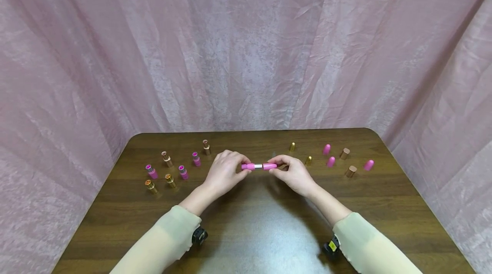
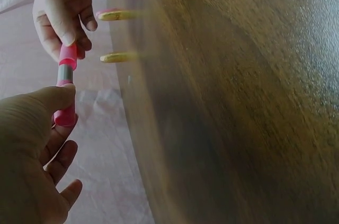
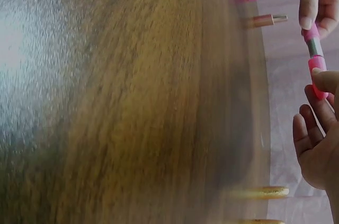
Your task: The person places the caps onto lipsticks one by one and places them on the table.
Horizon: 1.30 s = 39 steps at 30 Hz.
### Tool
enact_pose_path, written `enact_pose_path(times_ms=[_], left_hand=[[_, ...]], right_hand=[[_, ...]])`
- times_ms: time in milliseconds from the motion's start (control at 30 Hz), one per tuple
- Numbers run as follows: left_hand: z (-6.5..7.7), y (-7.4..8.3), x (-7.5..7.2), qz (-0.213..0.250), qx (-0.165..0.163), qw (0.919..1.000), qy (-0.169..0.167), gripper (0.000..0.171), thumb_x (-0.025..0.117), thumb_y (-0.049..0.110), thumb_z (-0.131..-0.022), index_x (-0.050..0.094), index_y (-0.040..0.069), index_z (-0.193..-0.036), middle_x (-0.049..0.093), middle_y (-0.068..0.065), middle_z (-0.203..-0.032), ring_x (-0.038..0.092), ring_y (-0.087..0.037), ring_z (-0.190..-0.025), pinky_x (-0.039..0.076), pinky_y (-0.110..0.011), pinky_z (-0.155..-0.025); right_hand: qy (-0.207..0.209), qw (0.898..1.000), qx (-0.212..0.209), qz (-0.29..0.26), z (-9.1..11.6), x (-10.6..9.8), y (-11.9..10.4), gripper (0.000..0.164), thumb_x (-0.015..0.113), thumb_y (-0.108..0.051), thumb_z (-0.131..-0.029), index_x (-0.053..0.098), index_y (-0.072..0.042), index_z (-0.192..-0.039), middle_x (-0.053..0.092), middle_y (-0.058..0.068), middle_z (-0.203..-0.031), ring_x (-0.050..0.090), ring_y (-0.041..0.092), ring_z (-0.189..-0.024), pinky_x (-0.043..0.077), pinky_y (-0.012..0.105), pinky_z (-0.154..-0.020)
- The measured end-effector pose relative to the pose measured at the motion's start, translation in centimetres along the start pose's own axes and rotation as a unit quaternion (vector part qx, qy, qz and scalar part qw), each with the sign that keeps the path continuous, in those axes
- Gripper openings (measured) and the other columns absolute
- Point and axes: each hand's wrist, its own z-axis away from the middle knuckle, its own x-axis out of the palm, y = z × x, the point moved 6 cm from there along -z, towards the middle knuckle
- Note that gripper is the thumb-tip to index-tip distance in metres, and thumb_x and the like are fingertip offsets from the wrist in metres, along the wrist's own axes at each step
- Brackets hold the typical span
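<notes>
Over the middle of the table, my left hand (image 1: 226,171) pinches a pink lipstick tube (image 1: 246,166) between thumb and fingers. Its silver collar (image 2: 65,73) faces right. My right hand (image 1: 294,176) pinches a pink lipstick cap (image 1: 270,166) by its rounded end, open end toward the tube. Tube and cap lie in one line, level, with the silver collar showing between them. In the right wrist view the cap (image 3: 317,83) sits at the collar's end; whether the collar enters it, I cannot tell.
Uncapped lipstick tubes stand on the left: pink (image 1: 196,159), gold (image 1: 170,181) and rose-gold (image 1: 206,147). On the right stand loose caps: gold (image 1: 292,147), pink (image 1: 331,162) and brownish rose-gold (image 1: 351,171). A pink curtain (image 1: 246,51) hangs behind the wooden table (image 1: 246,231).
</notes>
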Motion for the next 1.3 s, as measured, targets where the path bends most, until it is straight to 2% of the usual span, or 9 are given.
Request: enact_pose_path(times_ms=[367,767,1033,1300], left_hand=[[0.0,0.0,0.3,0.002,-0.002,1.0000,-0.002,0.016,0.081,0.030,-0.089,0.074,0.025,-0.103,0.068,0.012,-0.097,0.056,-0.016,-0.101,0.042,-0.040,-0.094],[-0.1,0.8,0.7,0.010,0.008,0.9999,-0.001,0.017,0.082,0.031,-0.088,0.073,0.024,-0.102,0.069,0.010,-0.098,0.056,-0.017,-0.098,0.041,-0.043,-0.100],[-0.2,0.9,0.8,0.011,0.015,0.9998,0.002,0.017,0.083,0.029,-0.088,0.073,0.023,-0.101,0.068,0.011,-0.095,0.055,-0.016,-0.096,0.042,-0.042,-0.097],[-0.2,1.0,0.7,0.015,0.020,0.9997,0.006,0.016,0.083,0.028,-0.088,0.074,0.022,-0.100,0.068,0.011,-0.094,0.056,-0.016,-0.097,0.043,-0.041,-0.096]], right_hand=[[0.005,1.000,-0.005,0.005,-0.1,0.5,-0.4,0.021,0.079,-0.012,-0.090,0.075,-0.013,-0.110,0.074,0.002,-0.104,0.068,0.027,-0.084,0.055,0.028,-0.071],[-0.006,1.000,-0.012,-0.010,-0.2,1.4,-0.7,0.021,0.079,-0.010,-0.090,0.075,-0.010,-0.110,0.074,0.002,-0.099,0.067,0.029,-0.082,0.055,0.027,-0.069],[-0.008,1.000,-0.016,-0.013,-0.2,1.6,-0.6,0.020,0.079,-0.010,-0.090,0.074,-0.010,-0.109,0.073,0.002,-0.097,0.066,0.024,-0.079,0.055,0.027,-0.068],[-0.009,1.000,-0.021,-0.016,-0.2,1.6,-0.8,0.018,0.079,-0.010,-0.090,0.075,-0.011,-0.108,0.073,0.001,-0.096,0.066,0.030,-0.080,0.054,0.027,-0.067]])
